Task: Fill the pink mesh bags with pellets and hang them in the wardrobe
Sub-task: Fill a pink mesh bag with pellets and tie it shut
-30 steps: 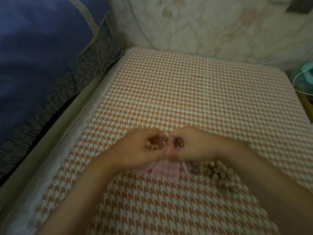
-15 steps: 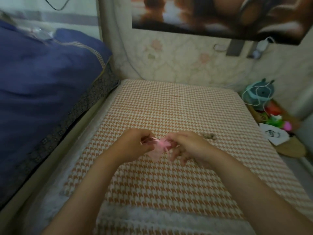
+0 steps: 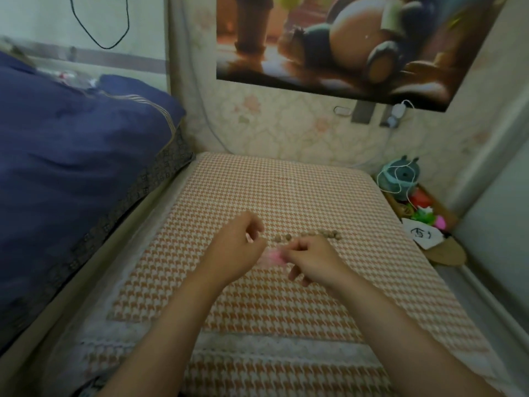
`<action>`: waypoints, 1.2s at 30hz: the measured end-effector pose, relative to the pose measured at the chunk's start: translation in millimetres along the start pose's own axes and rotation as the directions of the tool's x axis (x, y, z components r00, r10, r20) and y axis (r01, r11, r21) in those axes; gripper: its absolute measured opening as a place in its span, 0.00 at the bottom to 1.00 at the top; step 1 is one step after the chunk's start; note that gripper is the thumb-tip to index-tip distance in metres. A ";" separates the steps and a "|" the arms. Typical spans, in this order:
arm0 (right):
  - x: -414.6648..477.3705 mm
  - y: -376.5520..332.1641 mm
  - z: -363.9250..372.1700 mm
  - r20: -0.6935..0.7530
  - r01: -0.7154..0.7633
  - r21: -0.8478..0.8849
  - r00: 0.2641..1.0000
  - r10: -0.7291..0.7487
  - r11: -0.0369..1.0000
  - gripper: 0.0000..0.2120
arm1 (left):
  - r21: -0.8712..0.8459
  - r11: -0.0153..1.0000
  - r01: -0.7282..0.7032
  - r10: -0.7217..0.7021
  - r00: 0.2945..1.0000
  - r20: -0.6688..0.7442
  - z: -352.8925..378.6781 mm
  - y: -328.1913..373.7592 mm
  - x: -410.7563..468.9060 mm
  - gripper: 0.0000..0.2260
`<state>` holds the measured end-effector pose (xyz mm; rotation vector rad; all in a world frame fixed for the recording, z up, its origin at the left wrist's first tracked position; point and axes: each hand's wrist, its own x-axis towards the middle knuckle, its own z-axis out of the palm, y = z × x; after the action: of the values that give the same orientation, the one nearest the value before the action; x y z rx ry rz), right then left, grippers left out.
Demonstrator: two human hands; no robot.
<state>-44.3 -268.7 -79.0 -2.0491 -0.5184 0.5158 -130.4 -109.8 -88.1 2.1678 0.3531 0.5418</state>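
Pulling apart now, the left hand (image 3: 239, 247) and right hand (image 3: 313, 262) each pinch an end of the pink mesh bag (image 3: 272, 257), stretched between them just over the checked cushion (image 3: 286, 190); probably its drawstring tightening, though blur hides it. Loose pellets (image 3: 323, 234) remain behind.

A scrawled mark, perhaps "5", sits on the white card (image 3: 424, 237).

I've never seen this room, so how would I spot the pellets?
Find the orange-and-white checked cushion below the poster. Just beyond the right hand lies a short row of pellets. They are small, round and tan, unlike the pink mesh bag nearer you.
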 end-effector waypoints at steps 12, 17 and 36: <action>0.2 1.4 7.1 -0.083 0.074 -0.127 0.993 -0.085 0.989 0.10 | 0.079 0.991 0.107 -0.128 0.927 0.353 13.5 -2.8 20.3 0.06; 14.9 9.9 4.0 -0.102 0.115 -0.199 0.985 -0.137 0.973 0.04 | 0.133 0.991 0.033 -0.083 0.915 0.395 21.1 -6.8 31.7 0.14; 79.8 39.7 -25.3 0.253 0.423 -0.515 0.906 -0.339 0.745 0.15 | 0.293 0.955 0.046 -0.161 0.910 0.383 42.0 -25.3 71.0 0.17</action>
<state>41.4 -261.4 -113.5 -2.3679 -1.2794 0.2738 -49.5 -92.7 -113.0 2.4451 0.3284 -0.0299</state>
